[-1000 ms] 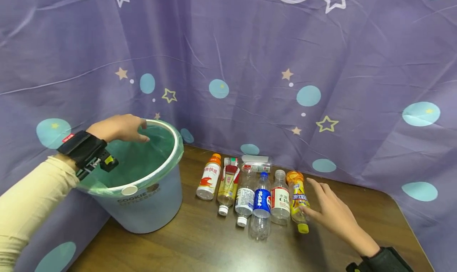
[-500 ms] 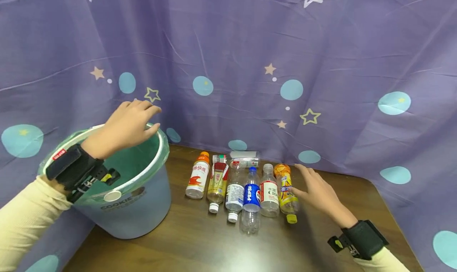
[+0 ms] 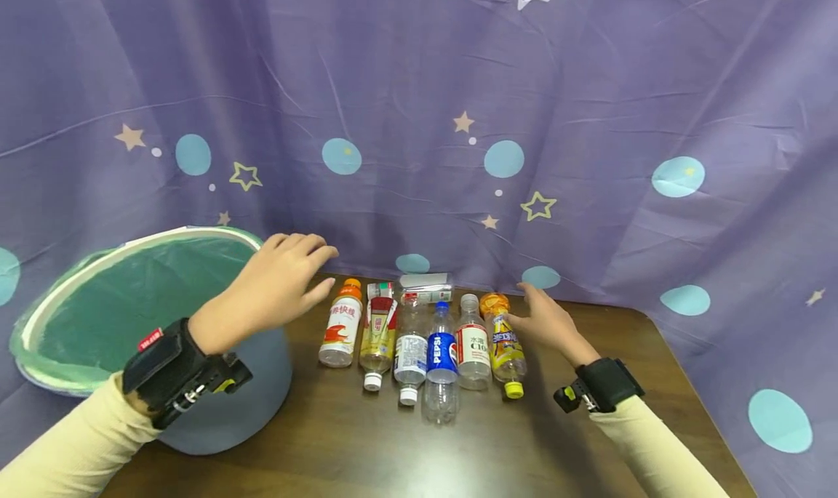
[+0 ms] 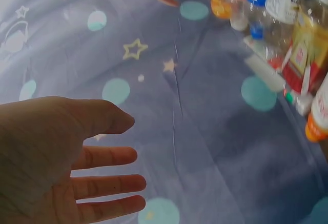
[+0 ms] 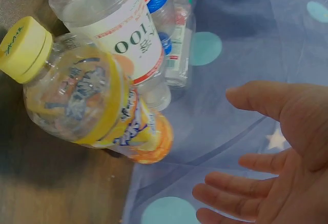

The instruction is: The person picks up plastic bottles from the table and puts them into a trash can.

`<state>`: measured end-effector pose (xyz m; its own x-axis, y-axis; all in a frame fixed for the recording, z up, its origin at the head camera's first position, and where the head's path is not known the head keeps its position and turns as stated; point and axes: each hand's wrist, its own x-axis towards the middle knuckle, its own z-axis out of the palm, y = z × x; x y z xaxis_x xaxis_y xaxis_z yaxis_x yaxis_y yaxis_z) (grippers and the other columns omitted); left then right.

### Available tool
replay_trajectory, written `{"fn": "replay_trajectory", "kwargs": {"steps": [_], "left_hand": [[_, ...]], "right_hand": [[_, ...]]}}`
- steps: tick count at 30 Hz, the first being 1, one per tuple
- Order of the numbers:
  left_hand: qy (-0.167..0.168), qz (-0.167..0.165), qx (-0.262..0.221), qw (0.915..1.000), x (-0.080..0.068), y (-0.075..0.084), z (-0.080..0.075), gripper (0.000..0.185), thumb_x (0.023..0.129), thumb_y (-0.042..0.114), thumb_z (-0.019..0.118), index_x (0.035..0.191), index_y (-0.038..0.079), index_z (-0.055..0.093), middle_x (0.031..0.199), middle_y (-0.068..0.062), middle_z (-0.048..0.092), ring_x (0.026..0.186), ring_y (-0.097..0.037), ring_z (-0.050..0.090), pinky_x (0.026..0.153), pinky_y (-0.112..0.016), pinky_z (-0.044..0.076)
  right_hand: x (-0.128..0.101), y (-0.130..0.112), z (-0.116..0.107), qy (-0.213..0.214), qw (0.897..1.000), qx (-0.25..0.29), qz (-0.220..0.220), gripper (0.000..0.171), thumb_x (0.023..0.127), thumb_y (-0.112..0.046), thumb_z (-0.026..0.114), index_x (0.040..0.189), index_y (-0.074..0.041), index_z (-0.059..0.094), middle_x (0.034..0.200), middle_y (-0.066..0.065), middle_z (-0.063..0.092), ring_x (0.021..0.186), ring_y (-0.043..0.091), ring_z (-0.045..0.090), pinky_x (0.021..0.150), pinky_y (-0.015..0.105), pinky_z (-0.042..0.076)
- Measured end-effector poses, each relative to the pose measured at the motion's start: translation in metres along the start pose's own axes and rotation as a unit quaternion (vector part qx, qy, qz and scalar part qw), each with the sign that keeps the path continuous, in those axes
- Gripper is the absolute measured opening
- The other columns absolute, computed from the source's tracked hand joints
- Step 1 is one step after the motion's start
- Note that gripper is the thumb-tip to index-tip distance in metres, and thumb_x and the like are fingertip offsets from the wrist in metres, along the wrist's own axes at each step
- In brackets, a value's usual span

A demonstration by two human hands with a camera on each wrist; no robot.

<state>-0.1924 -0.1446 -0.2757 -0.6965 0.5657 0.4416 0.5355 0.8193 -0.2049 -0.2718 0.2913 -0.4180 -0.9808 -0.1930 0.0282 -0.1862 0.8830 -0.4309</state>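
Both hands are empty, with fingers spread loosely. The left hand (image 3: 278, 287) hovers in the left middle of the frame, between the bin (image 3: 39, 316) and the orange-capped bottle (image 3: 340, 323) at the left end of the row. The right hand (image 3: 546, 322) reaches in right of centre, its fingers just beside the yellow bottle (image 3: 500, 342) at the right end; the wrist view shows that bottle (image 5: 97, 116) lying close to the palm but not gripped.

Six bottles lie side by side on the brown surface (image 3: 366, 447) at centre, among them a Pepsi bottle (image 3: 442, 352), with a seventh bottle (image 3: 425, 288) lying crosswise behind them against the purple cloth (image 3: 419, 120). The bin's green liner (image 3: 131, 287) shows nothing inside, as far as its visible part tells.

Judging by that, the work has hardly begun: no bottle is lifted, all of them lie on the surface, and every one is left to deal with.
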Motion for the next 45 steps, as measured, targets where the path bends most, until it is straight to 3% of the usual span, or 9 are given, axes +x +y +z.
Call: {"fn": "replay_trajectory", "kwargs": {"steps": [6, 13, 23, 28, 33, 39, 45], "left_hand": [[-0.01, -0.001, -0.007, 0.9999, 0.002, 0.017, 0.017, 0.035, 0.094, 0.025, 0.07, 0.121, 0.003, 0.069, 0.119, -0.016, 0.068, 0.112, -0.035, 0.065, 0.096, -0.052, 0.051], [-0.014, -0.002, -0.023, 0.9996, 0.003, 0.031, 0.045, 0.038, 0.092, 0.028, 0.072, 0.121, 0.003, 0.067, 0.121, -0.015, 0.067, 0.113, -0.034, 0.064, 0.098, -0.051, 0.05], [-0.014, -0.02, -0.061, 0.9978, -0.011, 0.046, 0.095, 0.036, 0.09, 0.027, 0.072, 0.118, 0.004, 0.069, 0.116, -0.014, 0.068, 0.111, -0.033, 0.065, 0.096, -0.051, 0.051], [-0.026, -0.03, -0.087, 0.9954, -0.019, 0.052, 0.116, 0.035, 0.089, 0.024, 0.073, 0.117, 0.004, 0.069, 0.116, -0.014, 0.07, 0.112, -0.033, 0.066, 0.098, -0.053, 0.051], [-0.056, -0.051, -0.119, 0.9901, -0.025, 0.058, 0.131, 0.04, 0.09, 0.027, 0.074, 0.123, 0.005, 0.068, 0.121, -0.013, 0.069, 0.115, -0.034, 0.066, 0.104, -0.056, 0.048], [-0.077, -0.077, -0.151, 0.9826, -0.032, 0.061, 0.147, 0.042, 0.09, 0.027, 0.076, 0.125, 0.006, 0.069, 0.122, -0.013, 0.069, 0.118, -0.032, 0.065, 0.102, -0.056, 0.049], [-0.084, -0.095, -0.18, 0.9754, -0.04, 0.063, 0.159, 0.037, 0.091, 0.025, 0.075, 0.121, 0.004, 0.069, 0.118, -0.011, 0.069, 0.112, -0.032, 0.066, 0.101, -0.053, 0.049]], "right_hand": [[0.012, 0.011, 0.012, -0.022, 0.998, 0.041, 0.03, 0.075, 0.094, -0.033, 0.069, 0.149, 0.007, 0.038, 0.135, 0.036, 0.055, 0.12, 0.051, 0.058, 0.094, 0.06, 0.051], [0.016, 0.018, 0.027, -0.058, 0.993, 0.069, 0.07, 0.078, 0.091, -0.034, 0.071, 0.146, 0.011, 0.04, 0.144, 0.037, 0.049, 0.13, 0.053, 0.051, 0.104, 0.061, 0.046], [0.017, 0.012, 0.044, -0.074, 0.987, 0.095, 0.103, 0.081, 0.089, -0.031, 0.075, 0.144, 0.014, 0.037, 0.137, 0.038, 0.054, 0.12, 0.048, 0.058, 0.095, 0.055, 0.053], [0.016, 0.013, 0.055, -0.062, 0.986, 0.088, 0.124, 0.074, 0.086, -0.034, 0.078, 0.136, 0.01, 0.046, 0.117, 0.027, 0.065, 0.1, 0.036, 0.066, 0.081, 0.045, 0.056], [0.017, 0.011, 0.06, -0.048, 0.987, 0.06, 0.145, 0.068, 0.084, -0.037, 0.08, 0.126, 0.006, 0.05, 0.101, 0.019, 0.065, 0.084, 0.028, 0.066, 0.067, 0.038, 0.052], [0.018, 0.01, 0.065, -0.046, 0.985, 0.001, 0.167, 0.086, 0.083, -0.044, 0.079, 0.138, 0.01, 0.042, 0.111, 0.025, 0.065, 0.092, 0.034, 0.067, 0.07, 0.045, 0.053], [0.017, 0.007, 0.07, -0.058, 0.978, -0.033, 0.199, 0.099, 0.083, -0.042, 0.08, 0.148, 0.014, 0.031, 0.122, 0.033, 0.062, 0.107, 0.046, 0.065, 0.082, 0.055, 0.054]]}}
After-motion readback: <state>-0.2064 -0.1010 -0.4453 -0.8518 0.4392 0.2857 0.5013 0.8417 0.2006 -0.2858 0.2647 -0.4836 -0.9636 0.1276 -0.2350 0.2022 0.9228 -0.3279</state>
